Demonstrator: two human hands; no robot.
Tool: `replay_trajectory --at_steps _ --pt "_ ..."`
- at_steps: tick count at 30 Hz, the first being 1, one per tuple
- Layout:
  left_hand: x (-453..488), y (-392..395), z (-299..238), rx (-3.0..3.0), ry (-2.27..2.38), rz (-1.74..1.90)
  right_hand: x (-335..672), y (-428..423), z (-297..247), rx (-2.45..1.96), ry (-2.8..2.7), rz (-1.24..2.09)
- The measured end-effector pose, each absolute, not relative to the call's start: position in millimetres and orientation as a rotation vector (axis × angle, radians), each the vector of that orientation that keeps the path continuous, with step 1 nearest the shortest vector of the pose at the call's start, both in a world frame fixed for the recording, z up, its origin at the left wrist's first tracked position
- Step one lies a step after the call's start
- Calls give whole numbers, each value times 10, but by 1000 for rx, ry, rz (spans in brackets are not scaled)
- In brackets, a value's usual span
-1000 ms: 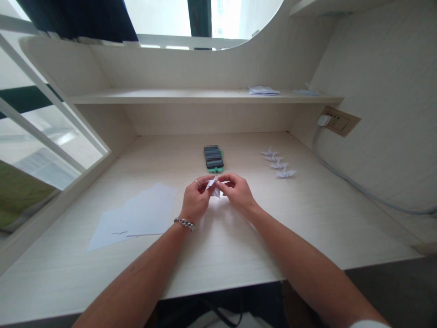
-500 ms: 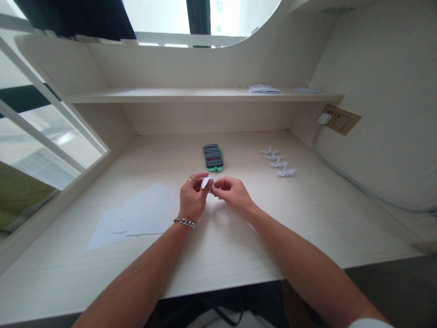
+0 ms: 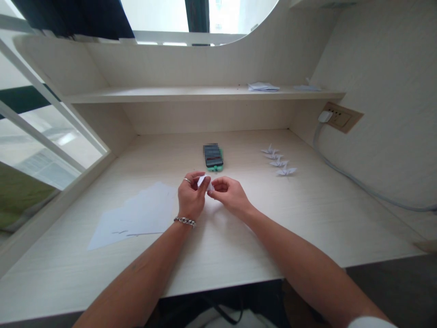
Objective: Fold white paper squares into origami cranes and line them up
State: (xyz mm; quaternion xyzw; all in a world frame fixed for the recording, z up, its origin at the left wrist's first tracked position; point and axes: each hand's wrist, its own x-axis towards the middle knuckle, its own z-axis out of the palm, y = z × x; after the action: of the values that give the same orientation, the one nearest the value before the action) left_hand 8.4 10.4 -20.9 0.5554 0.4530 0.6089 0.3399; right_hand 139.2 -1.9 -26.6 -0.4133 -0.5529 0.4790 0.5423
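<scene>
A small piece of folded white paper (image 3: 202, 181) is held up between my two hands, over the middle of the desk. My left hand (image 3: 191, 195), with a ring and a chain bracelet, pinches it between thumb and fingers. From the right, my right hand (image 3: 228, 193) pinches its other edge, thumb and forefinger together. The paper's exact shape is partly hidden by my fingers. Just beyond my hands lies a phone (image 3: 213, 157) with a green edge. To the right, several folded paper cranes (image 3: 286, 171) stand in a row.
White paper sheets (image 3: 143, 212) lie spread on the desk (image 3: 239, 259) at left. A shelf (image 3: 177, 96) crosses the back, bearing folded papers (image 3: 263, 87). On the right wall, a white plug (image 3: 325, 116) sits in a socket (image 3: 343, 117), its grey cable (image 3: 362, 186) trailing along the desk's right side.
Both hands have shifted slightly left with the folded paper. The paper has turned a little between the fingers, and more of it shows by my right fingertips.
</scene>
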Motion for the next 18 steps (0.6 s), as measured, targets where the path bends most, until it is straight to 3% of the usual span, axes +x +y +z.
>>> replay_trajectory --at_steps 18 --pt "170 99 -150 1319 1195 1821 1312 -70 -182 -970 -1077 1161"
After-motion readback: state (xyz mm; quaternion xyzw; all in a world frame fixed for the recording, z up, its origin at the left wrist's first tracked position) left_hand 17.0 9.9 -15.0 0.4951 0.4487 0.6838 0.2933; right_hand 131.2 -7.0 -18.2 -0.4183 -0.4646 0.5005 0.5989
